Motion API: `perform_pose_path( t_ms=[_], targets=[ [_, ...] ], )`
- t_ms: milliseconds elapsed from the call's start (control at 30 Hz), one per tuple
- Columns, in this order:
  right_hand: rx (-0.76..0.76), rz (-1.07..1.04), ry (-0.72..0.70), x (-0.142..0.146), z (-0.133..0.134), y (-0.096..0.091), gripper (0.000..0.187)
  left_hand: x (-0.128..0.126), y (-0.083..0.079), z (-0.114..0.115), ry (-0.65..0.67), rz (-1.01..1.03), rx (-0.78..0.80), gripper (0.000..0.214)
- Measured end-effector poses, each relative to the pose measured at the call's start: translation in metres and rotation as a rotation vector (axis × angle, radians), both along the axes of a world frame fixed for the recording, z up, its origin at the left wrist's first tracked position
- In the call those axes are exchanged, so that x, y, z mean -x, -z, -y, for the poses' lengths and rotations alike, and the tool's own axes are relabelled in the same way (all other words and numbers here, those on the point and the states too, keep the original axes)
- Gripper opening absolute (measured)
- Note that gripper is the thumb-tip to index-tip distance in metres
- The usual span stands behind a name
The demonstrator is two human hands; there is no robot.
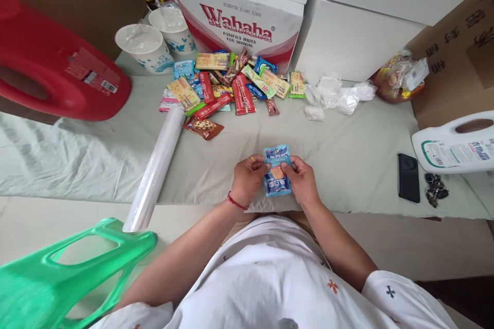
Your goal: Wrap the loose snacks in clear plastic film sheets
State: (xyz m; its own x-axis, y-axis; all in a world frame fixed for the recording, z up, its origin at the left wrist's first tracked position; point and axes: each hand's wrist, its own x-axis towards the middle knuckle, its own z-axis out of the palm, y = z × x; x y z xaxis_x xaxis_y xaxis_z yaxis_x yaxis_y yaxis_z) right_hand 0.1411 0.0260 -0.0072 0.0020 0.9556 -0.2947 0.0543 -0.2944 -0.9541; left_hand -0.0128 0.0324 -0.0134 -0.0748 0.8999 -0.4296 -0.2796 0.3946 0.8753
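Observation:
A small blue snack packet [277, 185] is held up between both hands, near the front edge of the cloth-covered surface. My left hand [249, 177] pinches its left side, thumb on the front; a red cord circles that wrist. On the packet's right side, my right hand [303, 177] grips it the same way, thumb pressed on the front. The packet looks whole, with a tan picture in its middle. Beyond the hands lies a heap of wrapped snacks, with red bars [242, 95], yellow cracker packs [184, 93] and a brown cookie packet [203, 127].
A clear plastic roll [156, 169] lies left, overhanging the edge above a green stool [77, 267]. Paper cups [148, 51], a Wahaha carton [239, 20] and crumpled clear plastic [339, 95] stand behind. A red jug [57, 61] is left; a phone [408, 177], keys [436, 189] and white bottle [455, 146] are right.

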Motion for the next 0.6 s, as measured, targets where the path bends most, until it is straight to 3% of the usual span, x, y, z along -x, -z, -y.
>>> perform_pose_path(
  t_ms=[167, 433, 500, 600],
  targets=[
    [-0.001, 0.117, -0.021, -0.026, 0.017, 0.006, 0.028, -0.015, 0.005, 0.012, 0.173, -0.223, -0.012, 0.015],
    [0.062, 0.203, -0.061, -0.059, 0.032, 0.000, 0.034, -0.025, 0.005, 0.015, 0.430, -0.366, -0.129, 0.010],
    [0.059, 0.223, 0.006, -0.080, 0.021, -0.004, 0.036, -0.016, 0.001, 0.014, 0.455, -0.363, -0.153, 0.018],
    [-0.038, 0.270, 0.277, -0.134, -0.022, -0.024, 0.036, 0.011, -0.002, 0.018, 0.367, -0.432, -0.182, 0.033]
  ],
)
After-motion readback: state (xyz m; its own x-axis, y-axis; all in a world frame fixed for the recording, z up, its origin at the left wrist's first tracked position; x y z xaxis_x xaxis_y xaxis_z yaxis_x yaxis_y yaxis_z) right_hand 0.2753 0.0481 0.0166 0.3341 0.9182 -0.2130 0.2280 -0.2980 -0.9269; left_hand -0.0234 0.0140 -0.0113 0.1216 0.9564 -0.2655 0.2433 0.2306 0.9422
